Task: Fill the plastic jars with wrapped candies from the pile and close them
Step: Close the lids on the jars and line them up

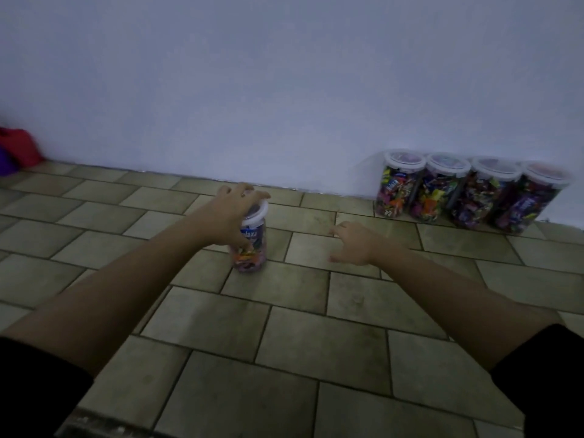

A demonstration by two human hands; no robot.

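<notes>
A clear plastic jar (252,248) full of wrapped candies stands upright on the tiled floor, with a white lid (259,211) on top. My left hand (232,213) grips the jar from above and the side, fingers curled over the lid and thumb down the wall. My right hand (354,245) hovers to the right of the jar, apart from it, fingers loosely spread and holding nothing. No candy pile is in view.
Several lidded jars (467,194) full of candies stand in a row against the white wall at the right. A red and purple bundle (15,153) lies at the far left by the wall. The floor (284,327) is beige tile.
</notes>
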